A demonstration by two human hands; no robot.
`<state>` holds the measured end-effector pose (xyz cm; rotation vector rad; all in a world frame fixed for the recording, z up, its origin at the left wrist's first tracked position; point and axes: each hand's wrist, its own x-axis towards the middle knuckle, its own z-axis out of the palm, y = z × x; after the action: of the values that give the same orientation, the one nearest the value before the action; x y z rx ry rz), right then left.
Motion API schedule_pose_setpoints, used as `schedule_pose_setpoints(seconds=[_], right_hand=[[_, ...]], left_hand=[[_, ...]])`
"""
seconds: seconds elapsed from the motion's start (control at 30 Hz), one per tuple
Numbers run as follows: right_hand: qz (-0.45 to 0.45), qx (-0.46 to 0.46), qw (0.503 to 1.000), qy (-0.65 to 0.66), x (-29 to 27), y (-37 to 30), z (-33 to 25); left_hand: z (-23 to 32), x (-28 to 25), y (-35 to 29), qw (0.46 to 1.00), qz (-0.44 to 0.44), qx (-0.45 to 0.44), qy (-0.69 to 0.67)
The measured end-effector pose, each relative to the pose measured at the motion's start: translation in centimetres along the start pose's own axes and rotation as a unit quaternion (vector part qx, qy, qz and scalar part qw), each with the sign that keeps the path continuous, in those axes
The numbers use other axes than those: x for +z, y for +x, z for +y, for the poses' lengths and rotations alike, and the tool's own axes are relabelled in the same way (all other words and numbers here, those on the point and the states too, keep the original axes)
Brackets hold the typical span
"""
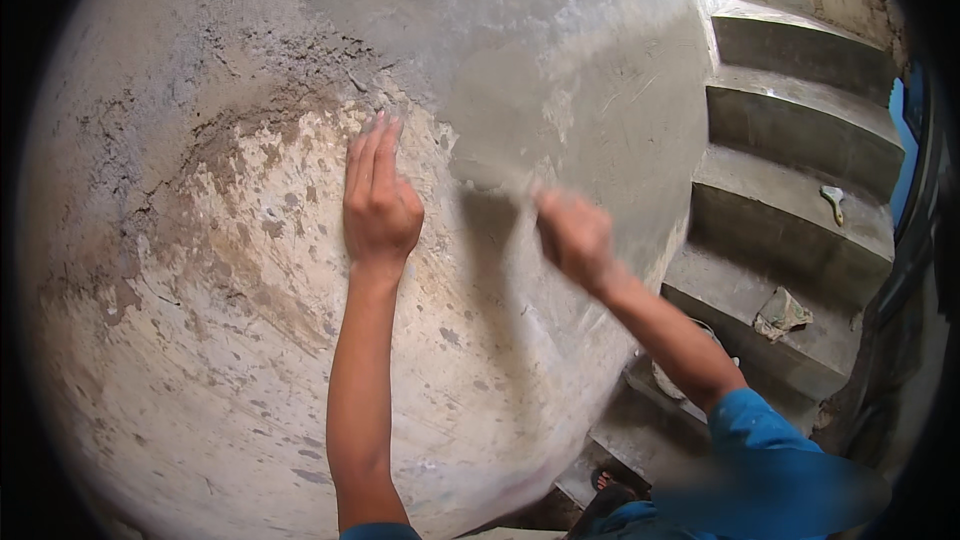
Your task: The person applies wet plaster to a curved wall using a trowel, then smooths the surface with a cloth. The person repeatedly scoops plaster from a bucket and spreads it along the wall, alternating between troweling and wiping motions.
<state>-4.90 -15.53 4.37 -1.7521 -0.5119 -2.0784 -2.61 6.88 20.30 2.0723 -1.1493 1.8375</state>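
Patchy cream-and-grey plastered wall [250, 370] met the bare left hand [383, 200], fingers extended together; the bare right hand [573, 232] curled its grip round a blurred greyish tool [490, 176].

This looks like a stairwell under construction or repair, judging by the bare concrete steps [790, 130], the wall [260, 370] only partly coated in grey plaster [630, 110], and a brush [834, 204] lying on one step.
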Motion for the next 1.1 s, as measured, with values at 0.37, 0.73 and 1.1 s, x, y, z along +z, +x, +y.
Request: schedule_pose_setpoints(seconds=[0.37,0.73,1.1], right_hand=[[-0.086,0.062,0.989,0.107,0.0,-5.3,-7.5],[-0.19,0.695,0.67,-0.178,-22.4,-28.9,3.3],[-0.307,0.791,0.425,-0.315,-28.8,-51.2,11.8]], left_hand=[[-0.1,0.2,-0.2,0.998,-0.036,0.016,0.049],[10.7,0.7,-19.1,0.956,-0.283,0.036,-0.073],[32.6,2.1,-45.2,0.622,-0.58,-0.347,-0.395]])
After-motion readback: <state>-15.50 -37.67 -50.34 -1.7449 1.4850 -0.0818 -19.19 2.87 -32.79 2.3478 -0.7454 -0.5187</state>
